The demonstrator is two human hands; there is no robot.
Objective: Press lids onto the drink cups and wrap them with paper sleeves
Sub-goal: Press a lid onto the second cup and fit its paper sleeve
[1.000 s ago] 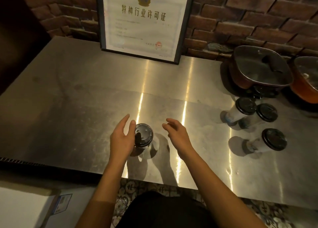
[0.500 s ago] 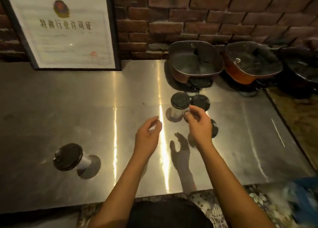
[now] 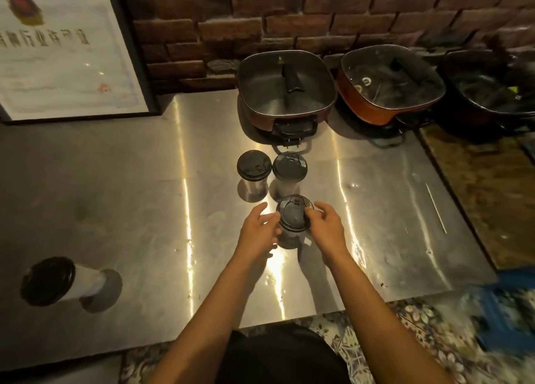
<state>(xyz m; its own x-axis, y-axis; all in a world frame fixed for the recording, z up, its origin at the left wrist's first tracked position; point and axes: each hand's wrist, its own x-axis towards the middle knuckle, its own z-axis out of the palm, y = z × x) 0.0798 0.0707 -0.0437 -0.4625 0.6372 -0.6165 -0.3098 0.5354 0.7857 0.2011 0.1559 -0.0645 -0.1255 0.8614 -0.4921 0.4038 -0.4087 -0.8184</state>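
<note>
Lid-pressing seems in hand: left hand point(image 3: 257, 234) grips the clear plastic cup point(image 3: 292, 236) from 9 o'clock, right hand point(image 3: 328, 230) pinches its round black lid point(image 3: 293, 214) at 3 o'clock; next, an even downward press

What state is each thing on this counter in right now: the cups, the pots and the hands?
Front cup: upright, lid on, between both hands.
Left hand: grips the front cup's side.
Right hand: pinches the lid's rim.
Back left cup: upright, lidded.
Back right cup: upright, lidded.
Far-left cup: upright, lidded, alone.
Brown pot: covered.
Orange pot: covered.
</note>
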